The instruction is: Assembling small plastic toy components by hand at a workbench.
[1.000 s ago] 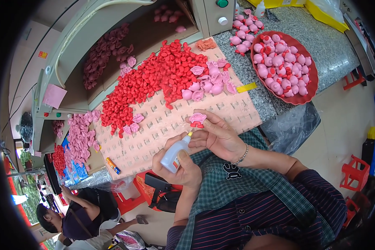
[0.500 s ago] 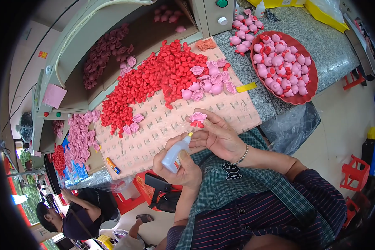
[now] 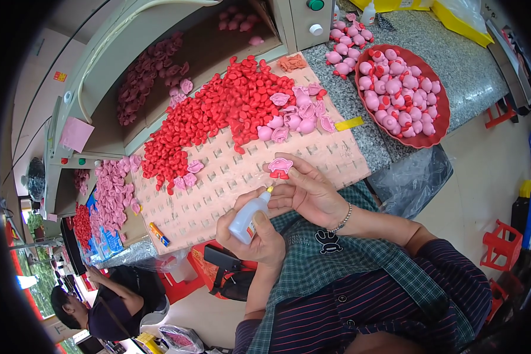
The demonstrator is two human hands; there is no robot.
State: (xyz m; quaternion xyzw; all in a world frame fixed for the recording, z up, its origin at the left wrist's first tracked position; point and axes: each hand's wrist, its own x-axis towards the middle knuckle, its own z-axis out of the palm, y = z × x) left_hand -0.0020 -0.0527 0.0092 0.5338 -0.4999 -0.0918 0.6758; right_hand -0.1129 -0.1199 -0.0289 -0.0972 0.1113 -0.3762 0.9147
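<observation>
Right hand (image 3: 317, 199) pinches pink-and-red toy (image 3: 280, 166) at its edge, near tip of bottle (image 3: 248, 221); left hand (image 3: 269, 243) wraps bottle. Toy probably light, rubbery: hold by rim.

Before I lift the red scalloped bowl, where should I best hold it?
I would grip the red scalloped bowl by its rim, hands coming from the picture's lower left and upper right: the wavy edge shows bare there, pink figures fill the middle, loose ones crowd its upper left.

Left fingers (image 3: 223, 229) curled, right fingers (image 3: 304, 181) pinched
</observation>
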